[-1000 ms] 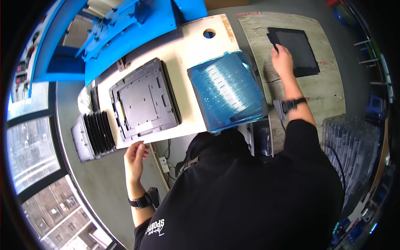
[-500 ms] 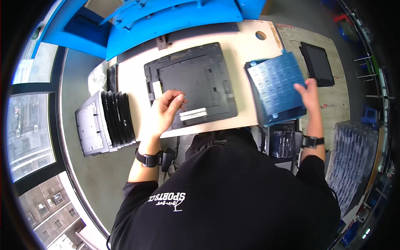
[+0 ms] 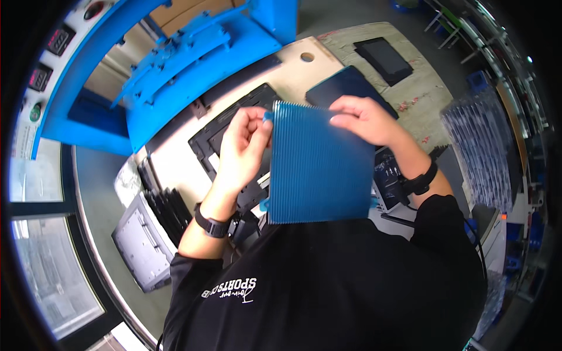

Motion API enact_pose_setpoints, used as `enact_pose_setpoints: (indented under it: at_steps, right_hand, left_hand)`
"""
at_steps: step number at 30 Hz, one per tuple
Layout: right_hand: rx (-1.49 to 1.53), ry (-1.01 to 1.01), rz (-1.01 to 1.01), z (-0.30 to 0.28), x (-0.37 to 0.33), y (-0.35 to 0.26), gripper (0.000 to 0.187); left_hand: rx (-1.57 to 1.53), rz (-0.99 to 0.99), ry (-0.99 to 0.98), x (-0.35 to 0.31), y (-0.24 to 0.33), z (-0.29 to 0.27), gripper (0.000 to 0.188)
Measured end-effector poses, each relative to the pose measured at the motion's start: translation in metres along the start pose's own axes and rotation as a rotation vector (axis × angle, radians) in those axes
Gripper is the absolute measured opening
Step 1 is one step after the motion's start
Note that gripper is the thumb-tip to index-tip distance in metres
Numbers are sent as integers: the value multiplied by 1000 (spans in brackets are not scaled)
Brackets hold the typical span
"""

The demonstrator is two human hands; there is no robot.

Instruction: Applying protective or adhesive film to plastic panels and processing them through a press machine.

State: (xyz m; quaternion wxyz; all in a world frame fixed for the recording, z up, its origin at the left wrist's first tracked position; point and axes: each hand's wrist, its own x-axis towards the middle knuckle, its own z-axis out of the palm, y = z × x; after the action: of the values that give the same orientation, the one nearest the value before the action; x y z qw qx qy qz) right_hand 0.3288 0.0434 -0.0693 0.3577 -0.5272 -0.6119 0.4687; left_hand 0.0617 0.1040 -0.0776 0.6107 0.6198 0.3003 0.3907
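A flat panel faced with ribbed blue film [image 3: 322,169] is held up in front of my chest. My left hand [image 3: 243,146] pinches a small blue tab [image 3: 267,116] at the panel's upper left corner, fingers closed. At the upper right, my right hand [image 3: 369,120] grips the top edge, thumb in front and fingers behind. Behind the panel, partly hidden, a black plastic housing [image 3: 205,138] lies on the pale worktable [image 3: 287,64]. Another flat panel, dark blue [image 3: 345,88], rests on the table beyond my right hand.
A blue machine frame [image 3: 199,64] stands at the far left of the table. Grey and black housings [image 3: 143,243] are stacked at left. A black flat panel [image 3: 384,60] lies on a side table [image 3: 418,88]. Wrapped panels [image 3: 483,152] are stacked at right.
The ribbed blue panel has been lifted off the right side of the table and brought before my chest. My left hand has moved from over the black housing to its corner tab. The view has turned.
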Motion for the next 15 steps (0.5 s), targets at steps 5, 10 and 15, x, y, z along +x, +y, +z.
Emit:
enact_pose_setpoints:
  at_steps: [5, 10, 15]
  right_hand:
    - [-383, 213, -102, 8, -48, 24, 22]
    - [-455, 295, -77, -2, -107, 47, 28]
    - [-544, 409, -38, 8, -166, 56, 33]
  left_hand:
    - [426, 279, -9, -10, -13, 43, 13]
    - [233, 161, -46, -15, -34, 99, 7]
    - [337, 266, -209, -29, -49, 175, 10]
